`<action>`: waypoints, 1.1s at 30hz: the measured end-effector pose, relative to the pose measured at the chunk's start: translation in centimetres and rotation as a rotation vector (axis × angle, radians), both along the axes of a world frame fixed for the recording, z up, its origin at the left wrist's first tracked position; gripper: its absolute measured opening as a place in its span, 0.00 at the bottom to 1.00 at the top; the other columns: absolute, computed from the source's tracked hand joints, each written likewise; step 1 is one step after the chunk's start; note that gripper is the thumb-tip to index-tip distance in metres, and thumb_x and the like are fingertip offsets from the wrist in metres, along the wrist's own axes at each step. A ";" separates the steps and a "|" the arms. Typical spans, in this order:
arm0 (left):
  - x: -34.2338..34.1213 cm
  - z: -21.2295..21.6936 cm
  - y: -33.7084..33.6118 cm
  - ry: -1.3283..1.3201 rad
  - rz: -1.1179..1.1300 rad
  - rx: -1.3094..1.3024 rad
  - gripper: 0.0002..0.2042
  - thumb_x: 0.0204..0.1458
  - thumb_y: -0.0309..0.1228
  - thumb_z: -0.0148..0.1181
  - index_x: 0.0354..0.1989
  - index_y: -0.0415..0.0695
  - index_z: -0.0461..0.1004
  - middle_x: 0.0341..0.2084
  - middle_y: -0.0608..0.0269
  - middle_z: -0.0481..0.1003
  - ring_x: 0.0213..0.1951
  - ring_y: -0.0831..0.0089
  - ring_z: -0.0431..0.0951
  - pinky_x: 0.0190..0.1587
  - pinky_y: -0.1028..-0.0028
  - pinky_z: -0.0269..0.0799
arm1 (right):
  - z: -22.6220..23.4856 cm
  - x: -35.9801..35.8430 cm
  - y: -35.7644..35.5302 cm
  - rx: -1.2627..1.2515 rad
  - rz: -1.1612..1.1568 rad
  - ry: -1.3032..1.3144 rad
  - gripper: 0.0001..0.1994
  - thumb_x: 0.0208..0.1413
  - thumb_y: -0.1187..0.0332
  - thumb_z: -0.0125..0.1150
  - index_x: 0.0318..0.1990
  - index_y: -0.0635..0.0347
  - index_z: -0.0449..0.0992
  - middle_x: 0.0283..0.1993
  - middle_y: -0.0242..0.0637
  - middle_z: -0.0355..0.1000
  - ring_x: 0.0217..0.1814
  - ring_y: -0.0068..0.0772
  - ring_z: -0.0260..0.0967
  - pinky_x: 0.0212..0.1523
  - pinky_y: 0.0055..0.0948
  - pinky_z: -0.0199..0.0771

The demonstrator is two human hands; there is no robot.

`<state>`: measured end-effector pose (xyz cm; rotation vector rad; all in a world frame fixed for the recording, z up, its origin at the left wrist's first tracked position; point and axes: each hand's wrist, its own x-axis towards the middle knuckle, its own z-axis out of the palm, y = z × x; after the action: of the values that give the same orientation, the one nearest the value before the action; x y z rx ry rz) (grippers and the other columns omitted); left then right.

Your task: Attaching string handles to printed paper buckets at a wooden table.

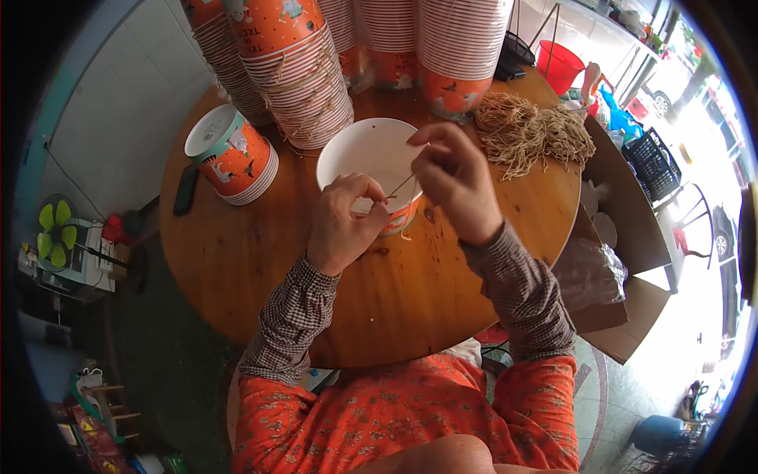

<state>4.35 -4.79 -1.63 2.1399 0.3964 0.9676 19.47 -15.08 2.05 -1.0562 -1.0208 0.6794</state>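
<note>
**String going onto a paper bucket**

I am working over a round wooden surface (260,261), with stacks of finished buckets (304,87) standing beyond my grips. One white-lined paper bucket (367,154) is sitting under both hands. My left hand (343,229) and right hand (454,186) are each pinching closed on a thin string (401,186) at its rim; the handle is looking unfinished. A heap of loose strings (529,134) is waiting right of the right grip.

Daylight glare at right, dim left, fisheye-bent edges
</note>
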 end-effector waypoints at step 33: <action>-4.8 2.1 -2.3 0.001 -0.082 0.230 0.08 0.49 0.22 0.62 0.38 0.40 0.76 0.34 0.57 0.78 0.39 0.59 0.78 0.42 0.66 0.72 | 0.1 2.2 -3.3 -0.186 0.249 0.447 0.06 0.62 0.68 0.55 0.40 0.60 0.71 0.26 0.28 0.66 0.19 0.16 0.60 0.19 0.17 0.57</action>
<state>-0.42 -7.11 0.48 2.3427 0.2040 1.0054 21.67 -18.40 2.12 -0.8857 -0.7121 1.1739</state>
